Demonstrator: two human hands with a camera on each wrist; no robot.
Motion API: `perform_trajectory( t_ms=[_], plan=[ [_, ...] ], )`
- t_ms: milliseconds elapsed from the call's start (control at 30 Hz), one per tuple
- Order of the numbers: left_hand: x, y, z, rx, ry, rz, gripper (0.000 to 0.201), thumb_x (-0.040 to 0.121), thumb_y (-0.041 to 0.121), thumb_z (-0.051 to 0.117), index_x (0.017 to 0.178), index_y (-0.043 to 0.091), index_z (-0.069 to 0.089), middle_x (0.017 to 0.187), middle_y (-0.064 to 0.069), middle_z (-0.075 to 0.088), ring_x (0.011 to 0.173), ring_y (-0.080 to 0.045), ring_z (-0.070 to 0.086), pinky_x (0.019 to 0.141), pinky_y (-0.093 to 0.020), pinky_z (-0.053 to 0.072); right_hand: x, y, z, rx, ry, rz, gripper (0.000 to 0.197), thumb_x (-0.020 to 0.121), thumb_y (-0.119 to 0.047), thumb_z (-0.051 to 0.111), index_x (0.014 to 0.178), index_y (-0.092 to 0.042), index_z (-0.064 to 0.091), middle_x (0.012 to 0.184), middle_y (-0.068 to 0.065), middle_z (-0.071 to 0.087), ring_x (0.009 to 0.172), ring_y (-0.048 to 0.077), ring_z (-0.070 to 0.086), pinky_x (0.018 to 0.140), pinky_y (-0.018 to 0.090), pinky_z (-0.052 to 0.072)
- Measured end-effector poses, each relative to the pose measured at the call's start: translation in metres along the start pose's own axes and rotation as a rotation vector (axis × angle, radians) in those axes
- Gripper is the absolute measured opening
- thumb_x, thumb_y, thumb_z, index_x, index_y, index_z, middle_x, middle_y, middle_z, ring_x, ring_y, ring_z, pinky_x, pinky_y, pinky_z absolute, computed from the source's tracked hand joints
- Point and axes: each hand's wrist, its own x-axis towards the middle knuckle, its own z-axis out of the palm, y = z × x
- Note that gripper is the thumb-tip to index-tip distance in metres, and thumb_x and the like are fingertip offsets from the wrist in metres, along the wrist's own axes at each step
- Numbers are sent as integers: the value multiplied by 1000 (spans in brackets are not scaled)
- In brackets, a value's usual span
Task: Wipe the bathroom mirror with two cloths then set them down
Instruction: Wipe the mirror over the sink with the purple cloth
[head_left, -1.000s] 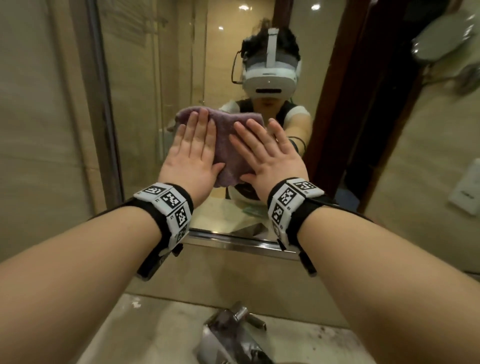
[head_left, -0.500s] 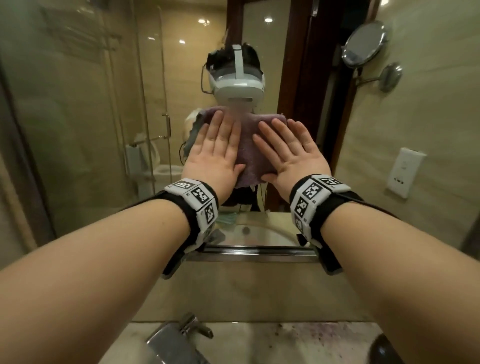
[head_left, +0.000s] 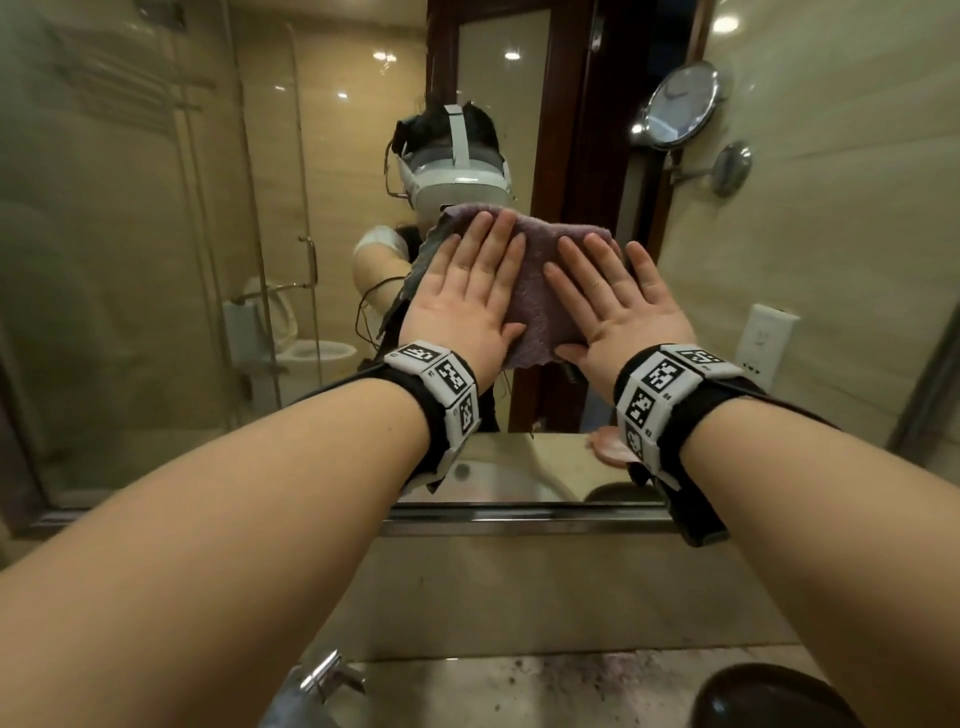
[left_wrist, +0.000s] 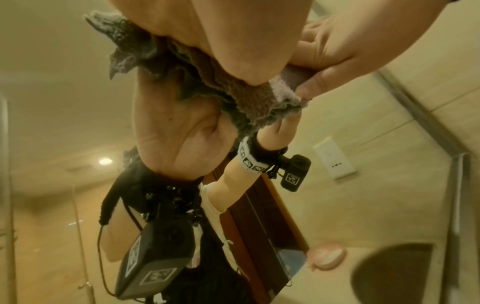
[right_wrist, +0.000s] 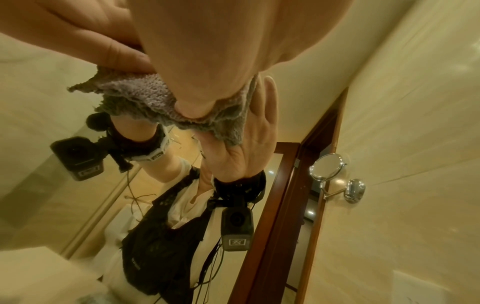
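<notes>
A purple cloth (head_left: 535, 296) lies flat against the bathroom mirror (head_left: 156, 260), with a grey cloth edge (head_left: 415, 270) showing at its left. My left hand (head_left: 470, 291) presses on the left part with straight, spread fingers. My right hand (head_left: 618, 301) presses on the right part the same way, close beside it. In the left wrist view the left hand (left_wrist: 207, 30) bears on bunched grey and purple cloth (left_wrist: 233, 94). From the right wrist, the right hand (right_wrist: 207, 41) bears on the cloth (right_wrist: 145, 90), whose lower edge hangs free.
The mirror's metal lower frame (head_left: 519, 514) runs above a tiled strip and the stone counter (head_left: 519, 686). A chrome tap (head_left: 322, 675) stands at the bottom left, a dark round object (head_left: 769, 696) at the bottom right. On the right wall are a round swivel mirror (head_left: 680, 104) and a socket (head_left: 766, 338).
Both hands, still flat on the cloth, have slid rightwards across the mirror, and my view has turned with them towards the right wall.
</notes>
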Motion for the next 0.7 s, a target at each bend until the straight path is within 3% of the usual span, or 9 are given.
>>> perform_trajectory(
  t_ms=[200, 400, 500, 633, 700],
  plan=[
    [-2, -9, 1, 33, 25, 41, 76, 97, 50, 19, 131, 9, -35, 151, -9, -30, 140, -23, -25, 108, -35, -21, 1, -10, 0, -4, -6, 20, 76, 97, -49, 27, 126, -23, -38, 126, 1, -50, 124, 16, -40, 93, 34, -38],
    [-10, -36, 1, 70, 17, 32, 75, 97, 50, 18, 130, 10, -36, 150, -9, -31, 139, -23, -26, 109, -35, -20, 12, -34, -10, 44, 14, -11, 78, 96, -47, 31, 128, -21, -35, 130, 0, -46, 135, 19, -33, 97, 34, -36],
    [-19, -56, 0, 92, -12, 4, 75, 97, 50, 17, 129, 10, -37, 149, -8, -34, 139, -22, -27, 107, -34, -22, 20, -52, -20, 30, 30, -36, 79, 97, -47, 31, 129, -18, -35, 140, 2, -41, 139, 24, -28, 104, 36, -30],
    [-31, -86, -2, 100, -53, -34, 74, 97, 51, 15, 128, 10, -38, 138, -4, -44, 138, -21, -28, 106, -33, -22, 31, -79, -34, 13, 46, -73, 79, 97, -48, 30, 131, -17, -34, 151, 5, -31, 139, 24, -27, 103, 36, -26],
    [-37, -101, -2, 108, -73, -48, 73, 97, 51, 15, 129, 11, -37, 142, -5, -41, 138, -20, -28, 107, -33, -22, 36, -93, -40, 17, 51, -85, 80, 97, -48, 31, 136, -17, -32, 151, 5, -30, 139, 24, -27, 103, 36, -26]
  ],
)
